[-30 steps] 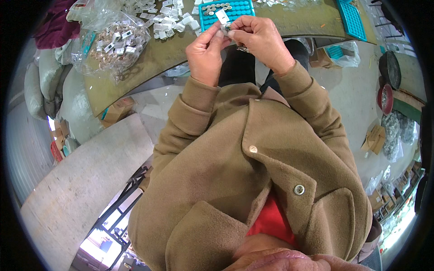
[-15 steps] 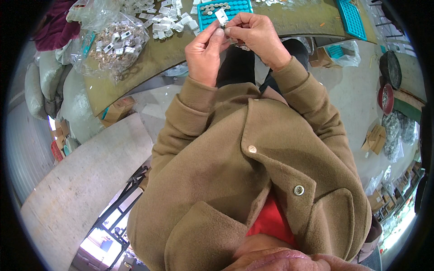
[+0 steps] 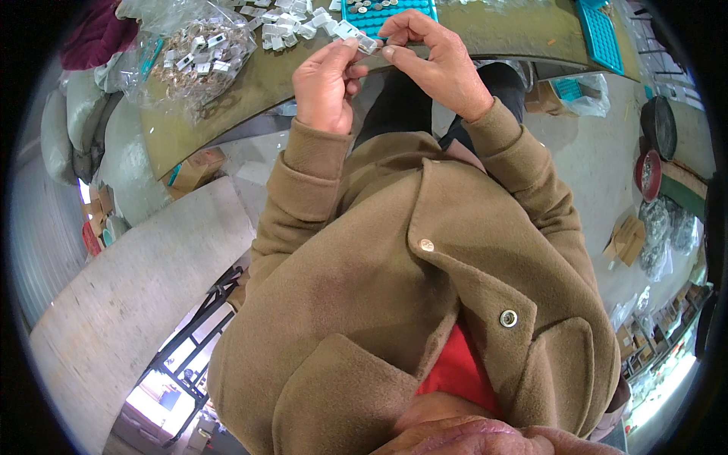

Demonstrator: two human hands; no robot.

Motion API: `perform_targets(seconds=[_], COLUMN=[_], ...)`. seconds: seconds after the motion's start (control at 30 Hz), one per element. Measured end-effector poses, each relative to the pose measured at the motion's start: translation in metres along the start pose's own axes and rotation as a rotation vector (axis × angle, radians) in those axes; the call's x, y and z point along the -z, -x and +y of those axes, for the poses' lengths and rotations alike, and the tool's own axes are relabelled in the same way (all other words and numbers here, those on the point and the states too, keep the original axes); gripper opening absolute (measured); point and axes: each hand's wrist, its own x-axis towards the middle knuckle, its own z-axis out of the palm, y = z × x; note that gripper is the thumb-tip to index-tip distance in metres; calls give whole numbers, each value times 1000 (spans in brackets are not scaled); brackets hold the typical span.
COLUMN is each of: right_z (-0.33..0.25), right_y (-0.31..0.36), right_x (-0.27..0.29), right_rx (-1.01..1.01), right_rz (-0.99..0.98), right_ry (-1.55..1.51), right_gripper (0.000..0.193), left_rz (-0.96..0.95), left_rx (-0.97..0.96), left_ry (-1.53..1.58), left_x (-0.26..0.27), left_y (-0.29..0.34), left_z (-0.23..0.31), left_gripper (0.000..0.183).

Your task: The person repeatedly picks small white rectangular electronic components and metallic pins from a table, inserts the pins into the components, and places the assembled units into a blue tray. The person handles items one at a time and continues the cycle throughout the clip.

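Note:
My left hand (image 3: 324,89) pinches a small white plastic case with a clear end (image 3: 356,36) between thumb and fingers, just above the table's near edge. Beside the clear end is my right hand (image 3: 444,68), its thumb and forefinger apart with nothing visible between them. Whether the right thumb touches the case I cannot tell. Just beyond both hands lies a turquoise tray (image 3: 417,10) with rows of hollows. Several round, silvery, coin-like pieces (image 3: 377,7) rest in it. Left of the tray, a loose pile of similar white cases (image 3: 287,27) is spread on the table.
A clear plastic bag (image 3: 199,68) of small parts and white cases sits on the table (image 3: 523,34) at the left. Another turquoise tray (image 3: 601,42) lies at the table's right end. Below it stands an open cardboard box (image 3: 543,98). Stuffed sacks (image 3: 130,174) lean at the left.
My hands have drawn apart a little. The white case has tipped over toward the right in my left hand, and my right finger and thumb have parted.

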Motion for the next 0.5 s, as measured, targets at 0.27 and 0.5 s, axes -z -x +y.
perform_targets(seconds=[0.27,0.5], right_z=[13,10], right_y=[1,1], right_x=[-7,-9], right_rx=[-226,-127], right_rz=[-16,27], right_ry=[-415,-245], right_gripper=[10,10], left_rz=[-54,-160], left_rx=[196,496], left_ry=[330,740], left_x=[2,18], left_y=[-2,-11], left_z=[-1,-1], left_gripper=[17,22])
